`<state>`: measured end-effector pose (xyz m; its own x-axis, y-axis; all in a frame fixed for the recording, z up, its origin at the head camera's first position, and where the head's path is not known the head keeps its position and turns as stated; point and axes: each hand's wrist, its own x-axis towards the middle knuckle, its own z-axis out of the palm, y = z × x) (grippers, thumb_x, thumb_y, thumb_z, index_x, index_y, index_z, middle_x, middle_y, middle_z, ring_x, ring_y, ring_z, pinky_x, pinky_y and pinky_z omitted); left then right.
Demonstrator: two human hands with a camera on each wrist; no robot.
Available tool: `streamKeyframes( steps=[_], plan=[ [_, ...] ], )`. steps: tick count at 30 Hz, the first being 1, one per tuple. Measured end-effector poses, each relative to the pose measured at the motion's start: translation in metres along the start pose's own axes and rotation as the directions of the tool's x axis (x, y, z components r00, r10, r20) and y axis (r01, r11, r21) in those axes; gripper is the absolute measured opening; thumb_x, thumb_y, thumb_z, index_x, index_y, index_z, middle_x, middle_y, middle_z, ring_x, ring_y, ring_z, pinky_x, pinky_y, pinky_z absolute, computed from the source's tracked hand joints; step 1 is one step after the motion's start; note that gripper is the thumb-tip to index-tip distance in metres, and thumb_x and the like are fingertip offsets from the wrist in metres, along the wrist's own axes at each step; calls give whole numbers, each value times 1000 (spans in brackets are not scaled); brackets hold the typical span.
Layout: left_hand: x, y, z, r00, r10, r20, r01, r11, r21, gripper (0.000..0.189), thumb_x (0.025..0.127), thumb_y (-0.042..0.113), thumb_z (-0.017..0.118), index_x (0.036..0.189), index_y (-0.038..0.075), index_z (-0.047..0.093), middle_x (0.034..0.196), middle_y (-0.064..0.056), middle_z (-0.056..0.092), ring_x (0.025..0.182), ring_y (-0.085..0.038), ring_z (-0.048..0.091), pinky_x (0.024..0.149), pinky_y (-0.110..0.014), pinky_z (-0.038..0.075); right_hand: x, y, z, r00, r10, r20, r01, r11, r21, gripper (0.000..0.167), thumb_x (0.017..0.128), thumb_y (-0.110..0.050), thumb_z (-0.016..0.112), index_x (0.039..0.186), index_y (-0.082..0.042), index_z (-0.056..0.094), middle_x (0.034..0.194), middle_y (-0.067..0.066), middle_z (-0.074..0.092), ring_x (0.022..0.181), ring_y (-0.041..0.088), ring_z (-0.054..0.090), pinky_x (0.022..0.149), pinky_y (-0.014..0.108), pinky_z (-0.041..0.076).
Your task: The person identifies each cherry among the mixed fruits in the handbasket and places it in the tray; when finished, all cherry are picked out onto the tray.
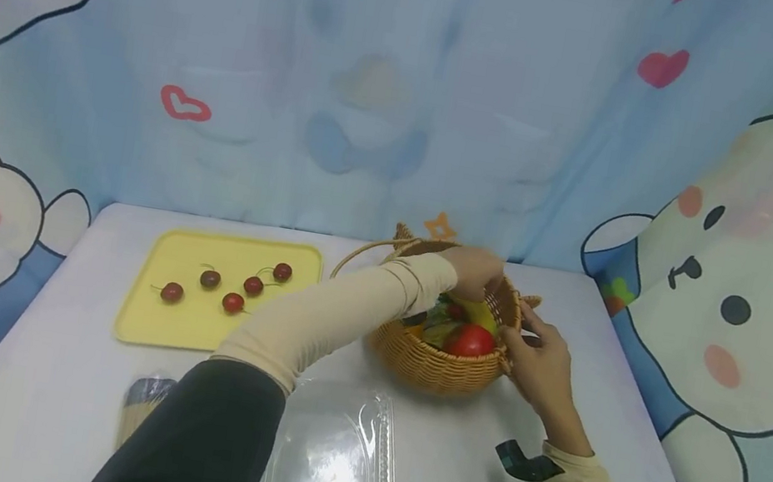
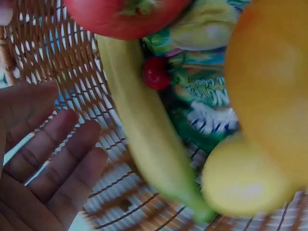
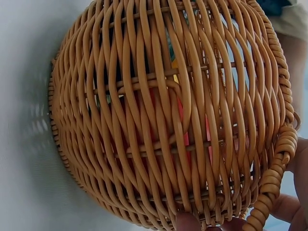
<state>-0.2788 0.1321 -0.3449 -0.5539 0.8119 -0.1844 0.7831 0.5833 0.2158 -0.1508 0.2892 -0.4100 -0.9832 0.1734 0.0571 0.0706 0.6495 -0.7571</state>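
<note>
Left hand (image 1: 476, 272), fingers spread loose, hovers inside the wicker basket (image 1: 428, 361) beside the banana (image 2: 144, 130), while the right hand (image 1: 542, 362) clasps the rim.

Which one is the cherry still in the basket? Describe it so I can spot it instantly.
Start at the wicker basket right of the yellow tray and look inside, where the left hand reaches in. The cherry sits against the banana, on a green snack packet, below the tomato. It is the only small, round, glossy red thing there, far smaller than the tomato.
</note>
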Motion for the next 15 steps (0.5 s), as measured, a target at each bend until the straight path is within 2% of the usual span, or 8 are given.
streamKeyframes(
  steps=[1, 4, 7, 10, 12, 15],
  plan=[
    [1, -5, 7, 1000, -2, -3, 2, 1000, -31, 18, 96, 7, 55, 82, 11, 65, 71, 4, 51, 62, -8, 36, 58, -22, 34, 0, 0, 2, 1000, -2, 5, 2, 1000, -4, 61, 99, -36, 55, 153, -14, 38, 134, 27, 50, 119, 46, 57, 84, 55, 57],
    [0, -16, 24, 1000, -29, -7, 28, 994, -105, 17, 96, 11, 61, 104, 11, 75, 97, 2, 69, 81, -8, 58, 72, -21, 47, 0, 1, 6, 1000, -4, 12, 4, 1000, -6, 61, 99, -36, 55, 153, -14, 39, 133, 27, 50, 119, 46, 57, 83, 55, 56],
    [-1, -23, 36, 998, -28, 50, 34, 990, -136, 26, 94, 13, 66, 119, 11, 73, 118, -1, 71, 105, -14, 65, 85, -24, 53, 0, 2, 7, 1000, -10, 6, 10, 1000, -2, 60, 98, -35, 56, 152, -14, 40, 132, 27, 51, 118, 45, 57, 81, 55, 57],
    [-1, -24, 40, 993, -2, 118, 16, 993, -118, 26, 92, 12, 70, 118, 11, 74, 117, -3, 72, 107, -16, 66, 85, -24, 54, 1, 2, 6, 1000, -26, -3, 26, 1000, -4, 59, 98, -34, 56, 152, -15, 41, 132, 27, 51, 118, 45, 57, 81, 56, 57],
    [0, -24, 41, 988, 17, 156, -3, 996, -89, 25, 93, 10, 68, 117, 11, 74, 115, -2, 73, 106, -15, 67, 84, -24, 54, 2, 2, 5, 1000, -28, -10, 28, 1000, -9, 59, 98, -34, 56, 152, -15, 41, 132, 27, 51, 117, 45, 57, 81, 56, 57],
    [3, -24, 43, 979, 14, 202, -4, 999, -49, 26, 95, 7, 64, 119, 12, 73, 113, -1, 72, 102, -12, 65, 83, -23, 52, 2, 2, 4, 1000, -17, -21, 16, 1000, -13, 60, 98, -34, 56, 152, -16, 41, 132, 27, 51, 118, 46, 56, 82, 58, 56]
  ],
)
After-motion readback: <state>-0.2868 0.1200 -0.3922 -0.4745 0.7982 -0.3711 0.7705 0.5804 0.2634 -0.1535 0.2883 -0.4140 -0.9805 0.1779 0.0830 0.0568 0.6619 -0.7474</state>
